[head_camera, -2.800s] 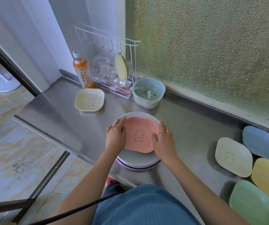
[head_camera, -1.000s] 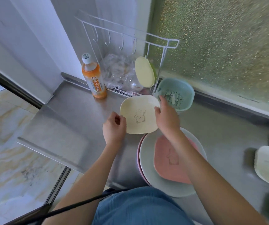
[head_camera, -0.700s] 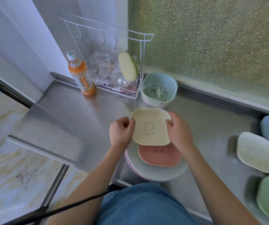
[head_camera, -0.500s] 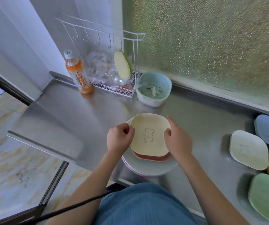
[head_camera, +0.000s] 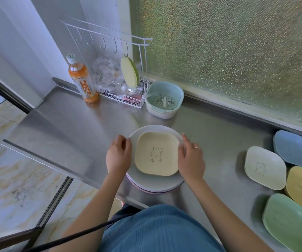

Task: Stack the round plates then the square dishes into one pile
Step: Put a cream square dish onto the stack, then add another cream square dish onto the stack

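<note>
Stainless steel counter (head_camera: 70, 124) along a frosted, pebbled glass window (head_camera: 228, 48) glowing green with daylight. White wall (head_camera: 28, 42) at the left corner. White wire rack (head_camera: 110, 39) with hooks against the wall, an orange drink bottle (head_camera: 82, 82) beside it, a pale green strainer basket (head_camera: 164, 100) next to the rack. Marbled beige floor tiles (head_camera: 19, 182) below, crossed by a dark door track (head_camera: 55, 199).
</note>
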